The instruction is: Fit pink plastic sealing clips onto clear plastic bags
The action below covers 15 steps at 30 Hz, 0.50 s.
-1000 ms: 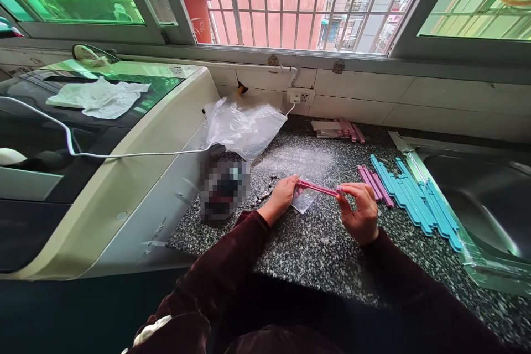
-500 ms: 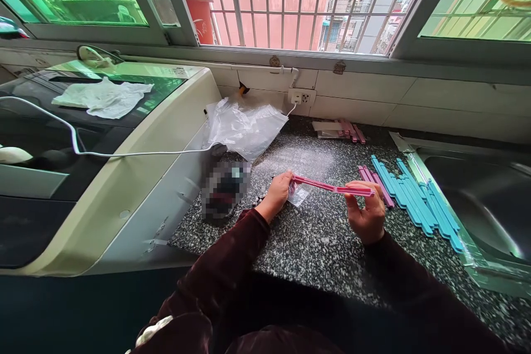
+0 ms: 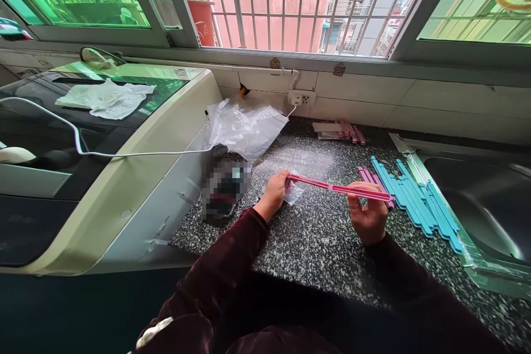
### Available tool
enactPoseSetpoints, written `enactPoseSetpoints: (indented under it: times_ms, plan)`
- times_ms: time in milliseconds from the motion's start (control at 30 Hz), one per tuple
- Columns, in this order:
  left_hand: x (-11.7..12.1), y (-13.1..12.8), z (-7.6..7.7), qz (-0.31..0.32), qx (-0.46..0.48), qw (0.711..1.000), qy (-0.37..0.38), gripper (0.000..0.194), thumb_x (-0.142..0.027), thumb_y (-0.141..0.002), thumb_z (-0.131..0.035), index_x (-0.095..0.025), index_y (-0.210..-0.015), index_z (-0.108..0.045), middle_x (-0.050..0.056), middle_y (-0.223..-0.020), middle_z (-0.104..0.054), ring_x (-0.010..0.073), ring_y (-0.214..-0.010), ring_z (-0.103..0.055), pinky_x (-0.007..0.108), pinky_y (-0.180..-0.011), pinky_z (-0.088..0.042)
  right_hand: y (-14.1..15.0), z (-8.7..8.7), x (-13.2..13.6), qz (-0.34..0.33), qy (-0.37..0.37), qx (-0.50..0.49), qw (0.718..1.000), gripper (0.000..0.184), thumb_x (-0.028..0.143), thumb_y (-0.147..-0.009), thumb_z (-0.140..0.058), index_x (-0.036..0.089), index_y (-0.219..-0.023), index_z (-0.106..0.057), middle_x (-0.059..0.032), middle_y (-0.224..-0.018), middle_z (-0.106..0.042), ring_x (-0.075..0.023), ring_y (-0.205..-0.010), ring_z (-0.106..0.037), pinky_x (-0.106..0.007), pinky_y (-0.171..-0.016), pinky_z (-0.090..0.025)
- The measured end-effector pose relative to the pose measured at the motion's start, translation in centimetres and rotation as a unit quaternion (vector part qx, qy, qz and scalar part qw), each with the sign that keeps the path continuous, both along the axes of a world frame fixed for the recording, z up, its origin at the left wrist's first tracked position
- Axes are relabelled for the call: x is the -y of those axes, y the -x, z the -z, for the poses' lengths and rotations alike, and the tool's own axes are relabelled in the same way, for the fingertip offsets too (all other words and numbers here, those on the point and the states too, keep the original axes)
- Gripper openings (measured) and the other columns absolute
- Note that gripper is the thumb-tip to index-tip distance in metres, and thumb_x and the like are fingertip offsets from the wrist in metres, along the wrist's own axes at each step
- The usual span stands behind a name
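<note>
A long, thin pink plastic strip stretches between my two hands above the speckled counter. My left hand pinches its left end. Farther along, my right hand grips it between thumb and fingers, and the right end sticks out past them. The strip has a lighter joint or step near its middle. Just under the left end hangs or lies a small clear plastic bag; whether my left fingers hold it too, I cannot tell. Behind my right hand lie several pink strips, partly covered, beside several turquoise strips.
A steel sink is at the right. More pink strips lie against the wall. A large clear plastic bag and a blurred-out dark object sit left of my hands, beside a pale machine crossed by a white cord.
The strip's right end now reaches farther right past my right hand, and its joint sits slightly farther left. My left hand and the small bag have shifted slightly left.
</note>
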<state>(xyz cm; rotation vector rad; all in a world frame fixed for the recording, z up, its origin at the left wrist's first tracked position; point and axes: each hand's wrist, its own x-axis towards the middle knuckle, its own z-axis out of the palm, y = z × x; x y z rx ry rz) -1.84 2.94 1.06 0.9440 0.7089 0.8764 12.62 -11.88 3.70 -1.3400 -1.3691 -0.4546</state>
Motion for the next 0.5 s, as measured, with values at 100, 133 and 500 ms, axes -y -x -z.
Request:
enactPoseSetpoints:
  times_ms: [100,133,500]
  plan:
    - [-0.01,0.01,-0.07,0.002,0.008,1.0,0.02,0.034,-0.039,-0.08,-0.054,-0.017,-0.055,-0.048,-0.004,-0.046,-0.04,0.007,-0.041,-0.032,0.022,-0.043,-0.024,-0.04,0.26,0.04,-0.02,0.011,-0.032,0.999,0.014,0.014,-0.079,-0.054,0.02,-0.091,-0.055,-0.0053,-0.085,-0.058,-0.0198,-0.083,-0.056,-0.041,-0.076,-0.049]
    - [-0.01,0.0,-0.08,0.003,0.012,1.0,0.026,0.034,-0.039,-0.08,-0.054,-0.017,-0.055,-0.048,-0.004,-0.045,-0.039,0.0069,-0.041,-0.032,0.022,-0.042,-0.024,-0.05,0.37,0.06,-0.027,0.014,-0.042,0.999,0.014,0.014,-0.079,-0.054,0.02,-0.091,-0.055,-0.0053,-0.086,-0.058,-0.0198,-0.083,-0.056,-0.041,-0.076,-0.048]
    - [-0.11,0.3,-0.32,0.011,-0.018,1.0,0.002,0.035,-0.037,-0.083,-0.05,-0.015,-0.056,-0.049,-0.003,-0.045,-0.042,0.0063,-0.039,-0.033,0.021,-0.041,-0.024,-0.08,0.74,0.1,-0.044,0.018,-0.057,0.997,0.017,0.013,-0.076,-0.056,0.02,-0.091,-0.055,-0.0045,-0.083,-0.058,-0.0196,-0.08,-0.057,-0.041,-0.073,-0.049]
